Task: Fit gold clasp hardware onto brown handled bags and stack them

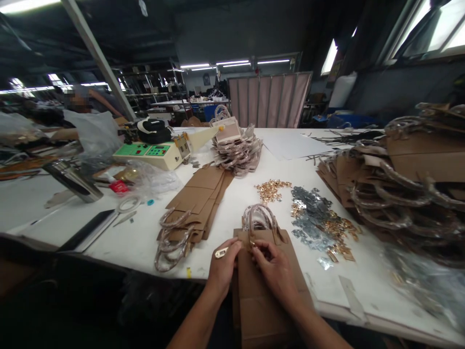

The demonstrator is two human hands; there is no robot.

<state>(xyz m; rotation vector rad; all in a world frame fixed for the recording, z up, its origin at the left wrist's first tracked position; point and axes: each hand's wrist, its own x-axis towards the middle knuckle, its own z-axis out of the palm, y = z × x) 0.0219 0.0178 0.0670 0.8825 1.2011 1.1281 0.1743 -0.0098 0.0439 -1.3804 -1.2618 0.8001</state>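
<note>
A brown handbag (261, 291) lies in front of me at the table's edge, its plastic-wrapped handles (259, 213) pointing away. My left hand (224, 266) is closed at the upper left edge of this bag, fingers and thumb pressed together. Against that hand sits a small pale-gold metal piece (221, 252) with a slot in it; how it is held is unclear. Near the handle base, my right hand (272, 264) pinches a small gold metal fitting (253, 245) against the bag. Its fingertips partly cover the fitting.
Gold fittings (271, 190) and grey metal plates (312, 215) lie in heaps beyond the bag. Brown bags are stacked left (198, 198) and right (407, 160). A cream machine (156, 152), a steel flask (74, 180) and a tape roll (128, 204) stand left. Someone (87, 99) is behind.
</note>
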